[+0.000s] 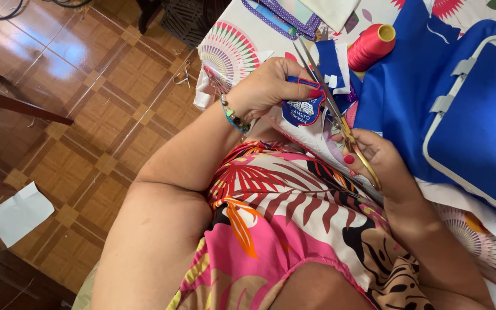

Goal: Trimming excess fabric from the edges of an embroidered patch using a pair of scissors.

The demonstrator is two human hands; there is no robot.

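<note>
My left hand (262, 89) grips a small blue embroidered badge (303, 110) with a red border, held just above my lap. My right hand (374, 155) holds gold-handled scissors (340, 117). Their long blades point up and away, crossing the badge's right edge. A beaded bracelet (233, 117) sits on my left wrist. Both hands work close together at the near edge of a table with a patterned cloth (231, 49).
A pink-red thread spool (370, 46) lies on the cloth beside blue fabric (409, 86). A white-rimmed frame holding blue fabric (477, 120) fills the right. A white scrap of paper (19, 212) lies on the wooden parquet floor at left.
</note>
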